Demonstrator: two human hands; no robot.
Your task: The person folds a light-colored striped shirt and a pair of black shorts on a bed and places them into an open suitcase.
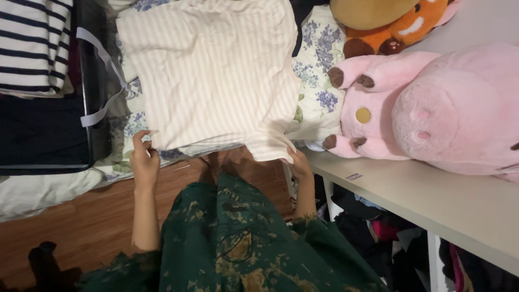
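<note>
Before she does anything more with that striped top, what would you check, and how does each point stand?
1. Left hand on the striped top: fingers at its lower left corner. Ok.
2. Right hand on the top: fingers at its lower right corner. Ok.
3. Top lying flat on the floral sheet: mostly flat, some creases in the middle. Ok.
4. Pink plush toy apart from the top: close, its paw beside the right edge. Cannot tell.
5. Open suitcase apart from the top: its grey strap lies close to the left edge. Cannot tell.
</note>
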